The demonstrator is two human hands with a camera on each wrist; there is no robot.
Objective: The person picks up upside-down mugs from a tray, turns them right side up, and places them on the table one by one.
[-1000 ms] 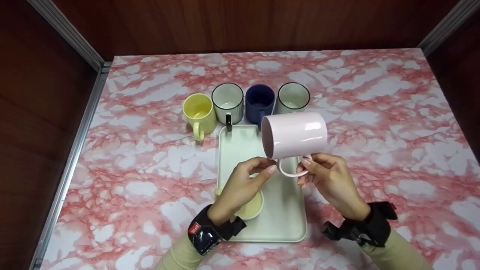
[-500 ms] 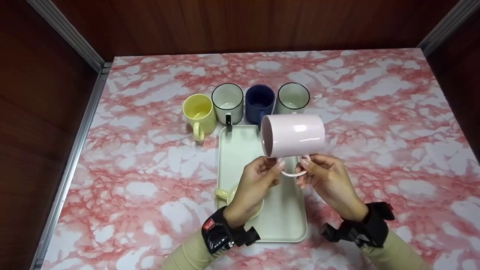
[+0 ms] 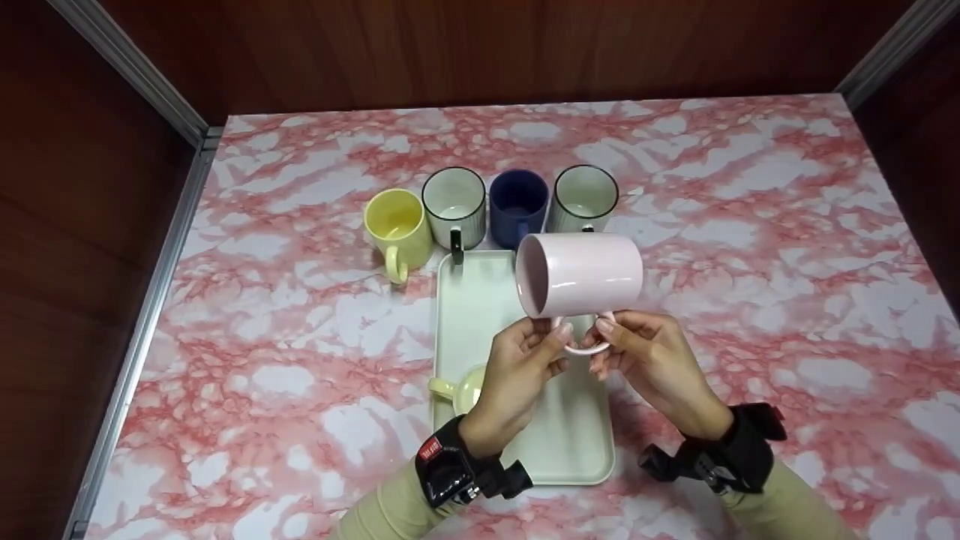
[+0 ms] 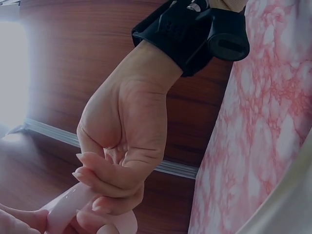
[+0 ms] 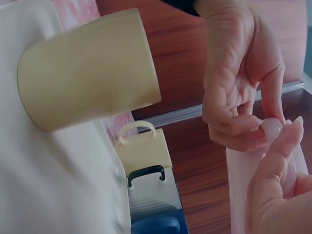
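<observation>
A pale pink mug [image 3: 596,274] is held up over the tray, tipped on its side with its mouth to the left and its handle hanging down. My left hand [image 3: 510,390] pinches the handle near the rim end. On the other end of that handle, the thumb and fingers of my right hand [image 3: 660,367] pinch too. Beneath the hands lies a pale rectangular tray [image 3: 574,450]. A cream-yellow mug [image 5: 87,73] stands on it, partly hidden behind my left hand in the head view.
Along the tray's far end stand a yellow mug [image 3: 409,244], a ribbed white mug [image 3: 469,229] with a black handle, a dark blue mug [image 3: 517,225] and another black-rimmed white mug [image 3: 585,199]. Dark wood panels [image 3: 510,52] border the marbled table.
My left hand has moved right and taken hold of the pink mug's handle. The mug has shifted slightly left and down, and more of the cream-yellow mug's handle now shows.
</observation>
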